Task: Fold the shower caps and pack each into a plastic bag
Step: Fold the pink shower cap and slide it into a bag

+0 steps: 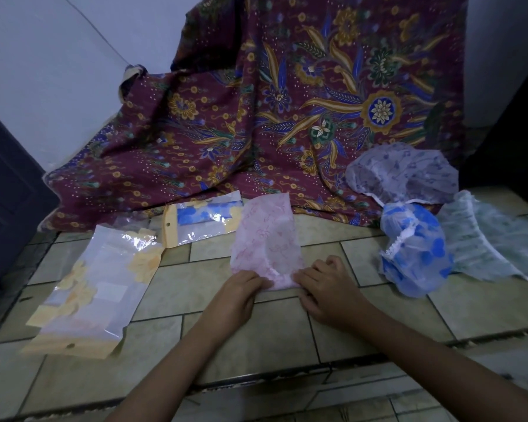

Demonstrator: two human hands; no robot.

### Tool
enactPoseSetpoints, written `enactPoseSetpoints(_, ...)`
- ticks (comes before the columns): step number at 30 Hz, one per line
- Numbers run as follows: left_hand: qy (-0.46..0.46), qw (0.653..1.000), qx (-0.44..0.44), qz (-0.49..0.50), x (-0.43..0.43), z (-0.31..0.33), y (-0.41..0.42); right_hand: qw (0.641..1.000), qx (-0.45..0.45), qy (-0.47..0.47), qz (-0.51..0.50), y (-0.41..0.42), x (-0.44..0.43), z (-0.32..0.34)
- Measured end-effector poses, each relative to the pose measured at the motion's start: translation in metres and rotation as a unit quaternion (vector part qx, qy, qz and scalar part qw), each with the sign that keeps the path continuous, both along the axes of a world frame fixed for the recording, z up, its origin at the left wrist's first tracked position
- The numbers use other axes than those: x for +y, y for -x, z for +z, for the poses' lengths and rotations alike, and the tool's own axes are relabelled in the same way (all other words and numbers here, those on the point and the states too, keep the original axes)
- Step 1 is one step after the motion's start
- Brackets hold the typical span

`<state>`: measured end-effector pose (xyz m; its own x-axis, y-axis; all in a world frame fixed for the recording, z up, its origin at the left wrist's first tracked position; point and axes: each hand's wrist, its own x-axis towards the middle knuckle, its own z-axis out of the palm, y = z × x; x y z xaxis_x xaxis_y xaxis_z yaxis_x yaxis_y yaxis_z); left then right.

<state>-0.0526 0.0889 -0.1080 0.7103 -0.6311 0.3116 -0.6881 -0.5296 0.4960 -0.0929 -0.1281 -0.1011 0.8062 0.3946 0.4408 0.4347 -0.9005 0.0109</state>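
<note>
Down at the lower centre, both hands, left hand (241, 289) and right hand (323, 287), pinch the near edge of the folded pink shower cap (265, 239), which lies flat on the tiled floor (256, 336). Left of it lie two plastic bags (95, 287), the farther bag (201, 222) holding a blue cap. At right sit a blue-flowered cap (415, 254), a pale green cap (482, 242) and a lilac cap (403, 175), the lilac one on the batik cloth (256, 117).

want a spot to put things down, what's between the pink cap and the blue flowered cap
Bare tile lies between the pink cap and the blue flowered cap, with the right hand at its near end, as the head view shows.
</note>
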Motion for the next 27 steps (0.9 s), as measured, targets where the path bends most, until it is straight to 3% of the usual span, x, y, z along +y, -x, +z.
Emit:
enactPoseSetpoints(9, 0.011, 0.996, -0.053, 0.071, -0.008, 0.001, 0.003, 0.992, 0.056, -0.110, -0.018, -0.009, -0.007, 0.002)
enactPoseSetpoints(15, 0.055, 0.989, -0.005, 0.135, -0.013, 0.005, 0.003, 0.963, 0.145, -0.213, -0.077, -0.018, 0.001, 0.011)
enactPoseSetpoints(19, 0.074, 0.977, 0.034, 0.197, -0.024, 0.013, 0.001, 0.948, 0.137, -0.264, -0.111, -0.023, 0.010, 0.010)
enactPoseSetpoints(24, 0.063, 0.963, 0.054, 0.256, -0.039, 0.021, -0.004, 0.942, 0.131, -0.250, -0.181, -0.032, 0.020, 0.008)
enactPoseSetpoints(27, 0.028, 0.963, 0.044, 0.266, -0.041, 0.020, -0.005, 0.956, 0.152, -0.131, -0.215, -0.037, 0.027, 0.008)
